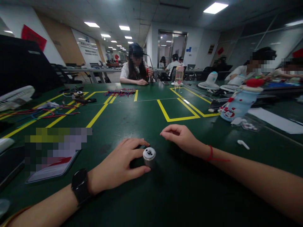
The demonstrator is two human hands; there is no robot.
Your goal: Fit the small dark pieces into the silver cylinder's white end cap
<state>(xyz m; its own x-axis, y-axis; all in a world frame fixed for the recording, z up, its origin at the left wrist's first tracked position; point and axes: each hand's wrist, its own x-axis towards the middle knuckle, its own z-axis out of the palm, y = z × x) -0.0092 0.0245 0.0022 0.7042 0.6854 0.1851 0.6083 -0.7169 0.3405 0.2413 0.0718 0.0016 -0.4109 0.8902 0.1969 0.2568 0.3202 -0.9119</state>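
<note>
A small silver cylindrical motor (150,157) stands upright on the green table, its round top with a central shaft facing up. My left hand (120,162), with a black watch on the wrist, curls round the motor's left side. Its thumb is at the front, one finger touches the side and another reaches behind. Up and to the right of the motor, my right hand (178,135) hovers near the tabletop, fingers curled together and thumb against them. Nothing shows between its fingertips. A red string is round that wrist.
Yellow tape (183,119) marks the green table. A blue bottle (239,102), a white earbud (243,144) and paper (276,119) lie right. Left are wires (59,110) and a flat packet (56,164). Across the table sits a person (135,67) near a wire bundle (121,92).
</note>
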